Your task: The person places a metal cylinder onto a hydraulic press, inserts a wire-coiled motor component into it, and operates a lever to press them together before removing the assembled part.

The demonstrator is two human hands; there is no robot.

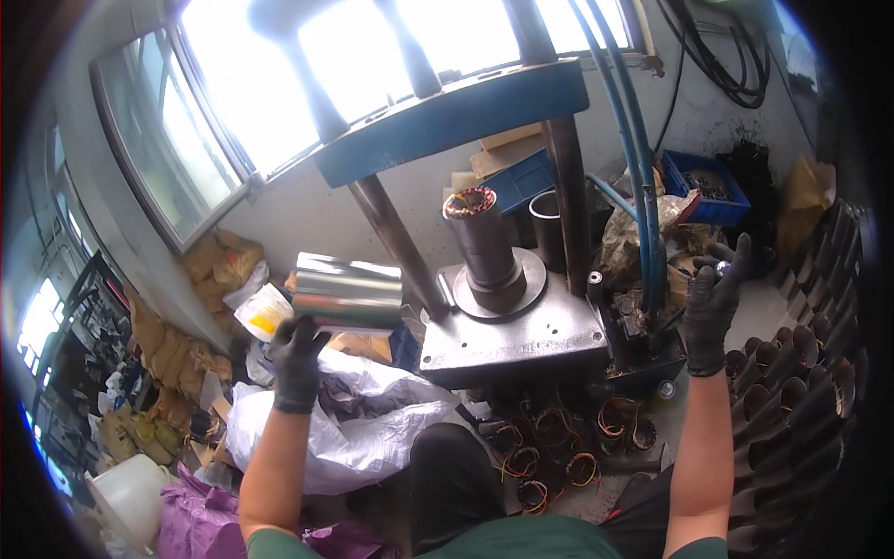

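Note:
A shiny silver metal sleeve (349, 284) lies sideways in my gloved left hand (298, 352), which grips its lower left end. To the right of the press, my gloved right hand (715, 312) is raised around a small shiny round knob (723, 268); some fingers point upward. Between my hands, a dark metal cylinder (482, 242) stands upright on a round flange (521, 296) on the press's steel bed (521, 340). Coloured wire windings (470, 202) show at the cylinder's top. The blue crossbeam (456, 116) spans above it.
Two steel columns (400, 238) flank the cylinder. Blue hoses (643, 186) run down at right. Wound cores with loose wires (554, 443) lie below the bed. Stacked dark tubes (792, 401) fill the right side. A white sack (345, 419) lies left of my knees. A blue crate (708, 191) stands behind.

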